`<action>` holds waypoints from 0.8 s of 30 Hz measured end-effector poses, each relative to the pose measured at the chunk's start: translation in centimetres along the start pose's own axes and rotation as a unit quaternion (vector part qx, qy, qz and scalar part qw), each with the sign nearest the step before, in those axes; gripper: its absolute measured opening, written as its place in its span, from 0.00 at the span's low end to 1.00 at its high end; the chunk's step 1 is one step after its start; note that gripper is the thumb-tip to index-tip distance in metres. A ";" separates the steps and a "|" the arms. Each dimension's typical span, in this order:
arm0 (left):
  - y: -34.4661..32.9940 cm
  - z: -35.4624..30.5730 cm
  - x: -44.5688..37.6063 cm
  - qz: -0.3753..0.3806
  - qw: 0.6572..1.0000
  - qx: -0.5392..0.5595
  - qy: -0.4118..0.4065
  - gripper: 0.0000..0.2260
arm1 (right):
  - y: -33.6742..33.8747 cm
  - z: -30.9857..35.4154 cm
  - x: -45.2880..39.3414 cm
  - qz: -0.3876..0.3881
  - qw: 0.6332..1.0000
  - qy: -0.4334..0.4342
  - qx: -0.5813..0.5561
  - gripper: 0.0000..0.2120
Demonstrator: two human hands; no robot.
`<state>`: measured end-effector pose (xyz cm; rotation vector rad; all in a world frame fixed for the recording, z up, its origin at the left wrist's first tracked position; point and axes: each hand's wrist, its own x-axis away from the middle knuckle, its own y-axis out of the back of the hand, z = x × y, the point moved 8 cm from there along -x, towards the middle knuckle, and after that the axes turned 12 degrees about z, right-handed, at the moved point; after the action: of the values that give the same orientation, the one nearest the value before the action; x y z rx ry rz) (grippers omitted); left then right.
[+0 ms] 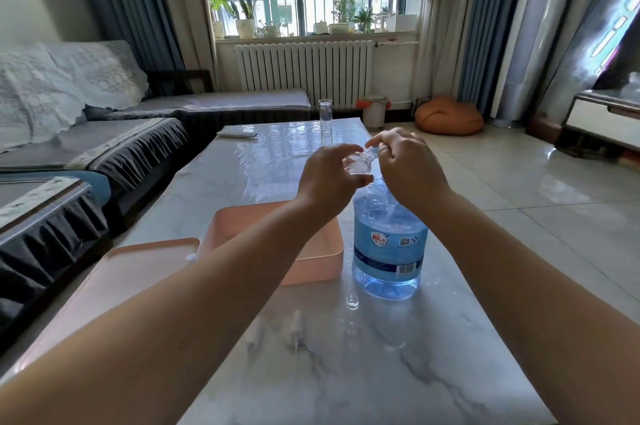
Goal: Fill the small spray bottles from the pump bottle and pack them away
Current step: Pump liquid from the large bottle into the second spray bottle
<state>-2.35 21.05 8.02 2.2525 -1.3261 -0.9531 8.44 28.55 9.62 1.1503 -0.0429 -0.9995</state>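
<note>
A small clear bottle (pixel 360 163) is being held tilted above the big blue water jug (pixel 388 244), which is standing on the marble counter (pixel 346 372) just right of a pink tray (pixel 311 262). The left hand (pixel 325 182) is curling its grip around the bottle's body, thumb underneath and fingers over the top. The right hand (pixel 408 168) is pinching at the bottle's neck end with fingertips; whether it is turning a cap or steadying the neck, I cannot tell.

The bottle is looking light, stiff and smooth, so it is likely getting slippery if wet; holding it round the middle of the body, as the left hand is doing, seems the safest place, with only a light pinch at the narrow neck. The jug appears heavy and nearly full, better left standing than lifted.

A tiny clear cap (pixel 352 302) is lying on the counter in front of the jug, and a pale spray head (pixel 294 327) seems to be lying nearer the camera, though it is blurred. A pink lid (pixel 114 272) is resting left of the tray. Farther back, a tall glass (pixel 325 115) is standing near the counter's far edge.
</note>
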 end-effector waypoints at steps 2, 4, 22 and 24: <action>0.1 -0.1 -0.1 0.002 1.000 -0.001 -0.003 0.23 | 0.1 0.0 0.1 -0.014 1.000 0.002 -0.008 0.15; 0.1 0.1 -0.1 -0.001 1.000 0.003 -0.006 0.23 | 0.0 0.0 0.3 -0.043 0.999 0.007 -0.001 0.15; 0.0 0.3 0.0 -0.008 1.000 0.021 -0.003 0.23 | -0.1 0.0 0.0 -0.034 0.999 0.000 -0.025 0.16; -0.1 0.4 0.1 -0.009 1.000 0.025 -0.015 0.22 | -0.1 0.0 0.6 -0.072 0.997 0.011 -0.014 0.15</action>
<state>-2.51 20.99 7.67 2.2989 -1.3594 -0.9738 8.75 28.15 9.25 1.1521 0.0732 -1.1115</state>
